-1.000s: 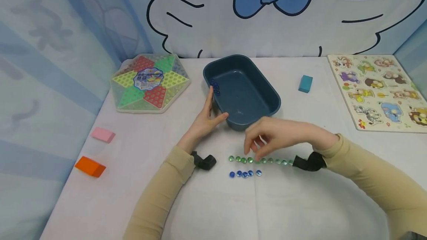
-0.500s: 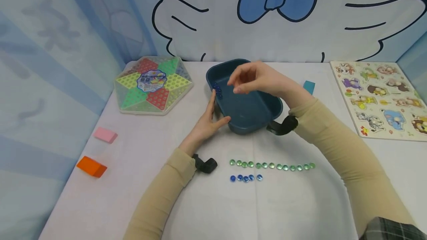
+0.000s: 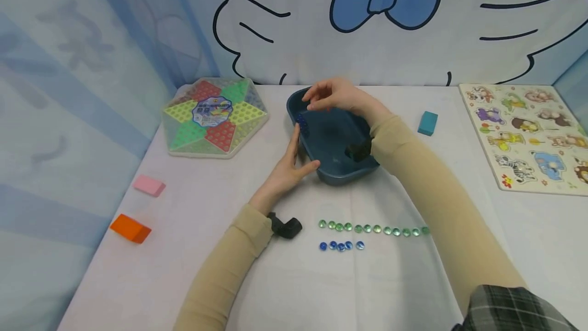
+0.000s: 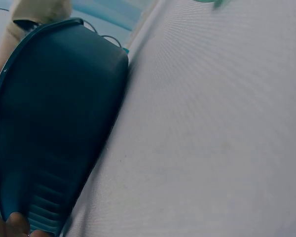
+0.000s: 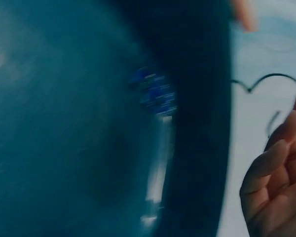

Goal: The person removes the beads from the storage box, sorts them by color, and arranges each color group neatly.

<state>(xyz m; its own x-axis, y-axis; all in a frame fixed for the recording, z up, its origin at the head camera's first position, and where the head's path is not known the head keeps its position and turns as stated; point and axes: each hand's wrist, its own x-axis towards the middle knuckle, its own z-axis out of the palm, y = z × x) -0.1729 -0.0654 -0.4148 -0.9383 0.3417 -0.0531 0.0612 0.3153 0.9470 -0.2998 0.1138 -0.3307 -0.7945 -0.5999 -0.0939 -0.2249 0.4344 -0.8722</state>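
A dark teal plastic basin (image 3: 337, 139) stands in the middle of the table. Several deep-blue glass beads (image 5: 155, 94) lie clustered at its left inner edge. My left hand (image 3: 289, 170) rests against the basin's near left side, fingers stretched along the wall and thumb spread on the near side. Over the far part of the basin hovers my right hand (image 3: 340, 97), fingers loosely bent, with no object visible in it. Nearer to me, green glass beads (image 3: 376, 229) form a long row, with a shorter row of blue beads (image 3: 341, 247) below.
A hexagonal game box (image 3: 216, 116) lies left of the basin. An animal puzzle board (image 3: 528, 137) is at the far right, with a teal block (image 3: 427, 123) between. Pink (image 3: 149, 186) and orange (image 3: 130, 228) blocks lie near the left edge.
My right hand has moved from above the green row up and away to over the basin's far end. My left hand keeps its place at the basin; the rows look complete now they are uncovered.
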